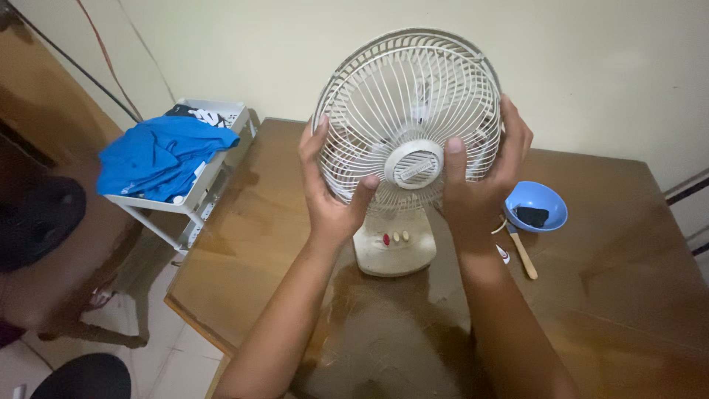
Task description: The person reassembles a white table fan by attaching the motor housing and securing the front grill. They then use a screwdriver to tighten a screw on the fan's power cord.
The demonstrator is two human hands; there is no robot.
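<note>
Your left hand [330, 193] and right hand [484, 177] clasp the fan [408, 133] by opposite edges of its front grille [369, 111], thumbs on the face near the hub [413, 164], fingers wrapped behind the rim; the fan stands upright mid-table [628, 295], base [394, 247] toward you. The step appears to be gripping the grille; any next move likely calls for even pressure from both sides. Forearms rise from below, wrists cocked; a blue bowl [537, 203] and stick [523, 253] lie right, a rack [193, 193] with blue cloth [159, 151] left.
</note>
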